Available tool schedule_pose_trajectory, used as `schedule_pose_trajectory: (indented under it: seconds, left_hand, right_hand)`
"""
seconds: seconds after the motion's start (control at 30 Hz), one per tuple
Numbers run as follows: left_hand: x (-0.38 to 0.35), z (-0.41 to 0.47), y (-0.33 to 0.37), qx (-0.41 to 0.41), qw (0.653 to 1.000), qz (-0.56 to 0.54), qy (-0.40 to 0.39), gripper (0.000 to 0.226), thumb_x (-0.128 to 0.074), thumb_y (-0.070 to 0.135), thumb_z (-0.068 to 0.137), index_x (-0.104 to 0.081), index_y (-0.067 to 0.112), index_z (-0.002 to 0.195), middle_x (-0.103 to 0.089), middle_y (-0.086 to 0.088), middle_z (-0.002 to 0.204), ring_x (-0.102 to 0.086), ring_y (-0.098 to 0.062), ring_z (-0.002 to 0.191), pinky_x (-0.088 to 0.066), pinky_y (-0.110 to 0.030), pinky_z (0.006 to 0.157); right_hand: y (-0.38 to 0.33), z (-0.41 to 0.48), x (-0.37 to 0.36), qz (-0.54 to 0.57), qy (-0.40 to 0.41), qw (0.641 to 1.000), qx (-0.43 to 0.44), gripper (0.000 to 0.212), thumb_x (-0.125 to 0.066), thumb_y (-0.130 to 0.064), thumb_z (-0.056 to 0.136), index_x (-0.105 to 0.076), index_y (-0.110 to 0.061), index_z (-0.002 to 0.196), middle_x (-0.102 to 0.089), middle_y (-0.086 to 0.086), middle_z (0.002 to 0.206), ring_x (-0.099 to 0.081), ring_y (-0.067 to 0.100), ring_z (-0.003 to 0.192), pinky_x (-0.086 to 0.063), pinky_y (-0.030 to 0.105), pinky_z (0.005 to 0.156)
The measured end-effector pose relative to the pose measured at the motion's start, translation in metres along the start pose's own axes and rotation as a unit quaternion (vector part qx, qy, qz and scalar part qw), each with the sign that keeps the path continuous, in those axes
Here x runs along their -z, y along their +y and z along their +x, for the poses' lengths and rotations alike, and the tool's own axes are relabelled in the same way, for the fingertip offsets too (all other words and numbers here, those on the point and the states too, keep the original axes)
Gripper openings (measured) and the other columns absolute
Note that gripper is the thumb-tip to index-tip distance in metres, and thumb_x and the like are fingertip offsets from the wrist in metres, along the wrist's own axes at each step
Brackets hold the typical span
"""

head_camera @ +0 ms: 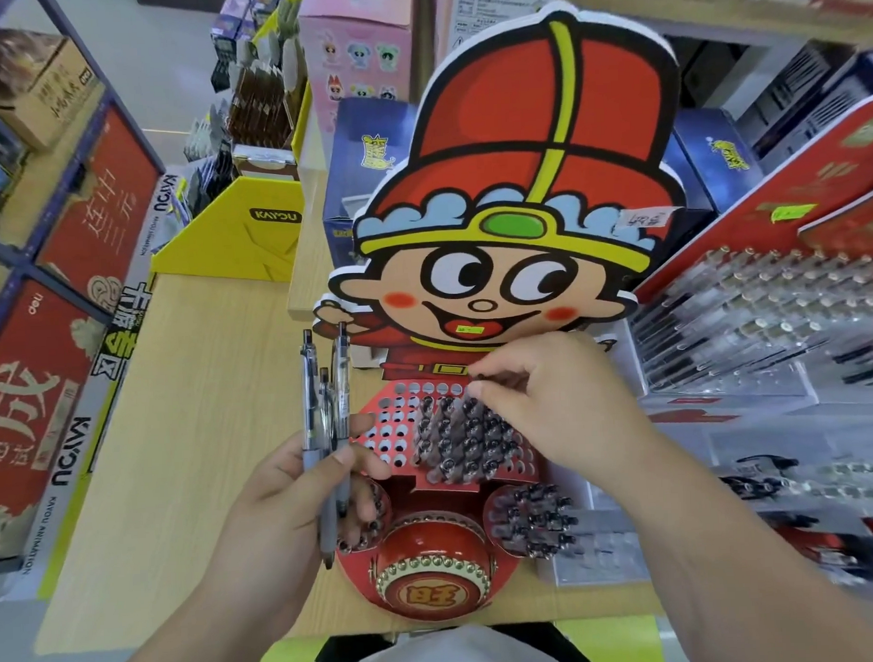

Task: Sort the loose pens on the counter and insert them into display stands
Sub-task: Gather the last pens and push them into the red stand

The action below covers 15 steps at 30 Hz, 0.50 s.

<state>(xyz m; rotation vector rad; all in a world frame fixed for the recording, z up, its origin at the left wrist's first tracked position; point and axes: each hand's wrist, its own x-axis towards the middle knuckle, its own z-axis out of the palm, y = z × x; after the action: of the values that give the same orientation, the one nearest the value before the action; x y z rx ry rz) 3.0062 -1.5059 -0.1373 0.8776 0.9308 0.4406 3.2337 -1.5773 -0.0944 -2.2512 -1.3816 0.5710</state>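
Observation:
A red cartoon-figure display stand (518, 189) stands on the wooden counter (191, 438). Its perforated red panel (393, 421) holds several dark-capped pens (465, 438) on the right side, while the holes on the left are empty. My left hand (291, 489) grips three clear-barrelled pens (329, 423) upright, just left of the panel. Over the panel's top row, my right hand (551, 401) pinches the dark top of one pen (478, 379). Two round side holders (530, 520) lower on the stand also carry pens; the left one is partly hidden by my fingers.
A red drum-shaped base (433, 573) fronts the stand. Clear acrylic pen racks (751, 320) fill the right side. A yellow cardboard display (253, 228) and red boxed goods (98, 209) line the left. A pink box (360, 51) and blue boxes (364, 150) stand behind.

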Motion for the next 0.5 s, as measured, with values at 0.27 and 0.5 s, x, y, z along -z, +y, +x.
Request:
schedule_pose_trajectory:
  seconds: [0.27, 0.5]
  left_hand:
    - [0.0017, -0.0041, -0.0003, -0.003, 1.0, 0.015, 0.003, 0.029, -0.053, 0.016, 0.092, -0.065, 0.005, 0.115, -0.07, -0.017, 0.087, -0.052, -0.023, 0.056, -0.039, -0.03, 0.046]
    - [0.0009, -0.0093, 0.0022, -0.003, 1.0, -0.002, -0.017, 0.028, -0.063, 0.024, 0.089, -0.062, 0.009, 0.112, -0.072, -0.02, 0.095, -0.042, -0.018, 0.048, -0.029, -0.027, 0.047]
  right_hand:
    - [-0.0002, 0.0021, -0.0059, -0.011, -0.019, 0.999, -0.026, 0.016, -0.071, -0.039, 0.089, -0.079, -0.032, 0.102, -0.072, -0.018, 0.093, -0.063, 0.002, 0.086, -0.055, 0.028, 0.078]
    - [-0.0035, 0.0049, -0.0056, -0.035, -0.019, 0.999, -0.03, 0.014, -0.071, -0.04, 0.088, -0.079, -0.031, 0.095, -0.069, -0.018, 0.084, -0.062, 0.003, 0.077, -0.053, 0.028, 0.07]
